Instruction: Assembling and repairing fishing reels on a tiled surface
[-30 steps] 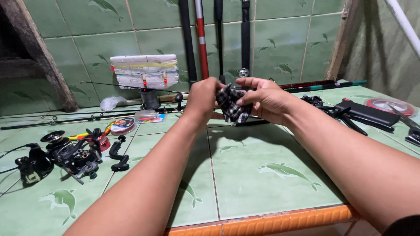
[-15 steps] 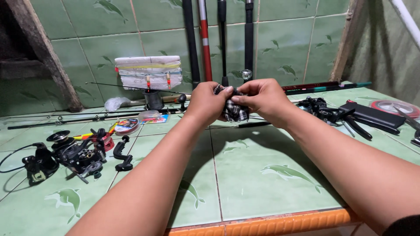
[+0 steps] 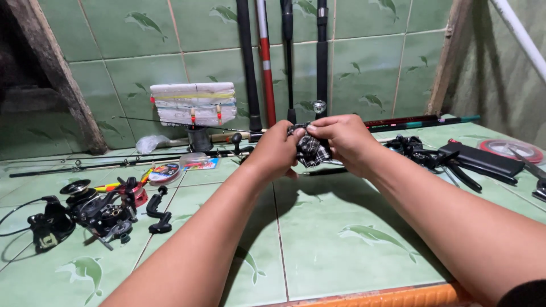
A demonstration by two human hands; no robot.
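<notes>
We have both hands raised over the middle of the green tiled counter (image 3: 341, 239), pressed close together. Our left hand (image 3: 277, 150) and our right hand (image 3: 343, 139) are both closed on a checkered cloth (image 3: 311, 150), which is bunched between them; thumbs and fingertips pinch its upper edge, and the rest hangs down just under the palms. Whether something is wrapped inside the cloth we cannot tell, because the hands and folds cover it.

To the left of our left hand, well apart from it, a cluster of black fishing reels (image 3: 94, 210) lies on the tiles, with a loose black handle (image 3: 159, 210) just beside them on the near side. Between that cluster and the left hand, further back, we see a small round spool (image 3: 165, 172) and a flat coloured packet (image 3: 200, 165). Behind those, against the wall, stands a pale foam block (image 3: 194, 104) wound with line.

Straight beyond our hands, several fishing rods (image 3: 267, 62) lean upright against the green wall tiles, and one thin rod (image 3: 114, 164) lies flat along the counter to the left. To the right of our right hand, near it, another black reel (image 3: 412, 149) sits on the tiles, then a black case (image 3: 483, 159), and past that a red-rimmed spool (image 3: 512, 149) at the far edge.
</notes>
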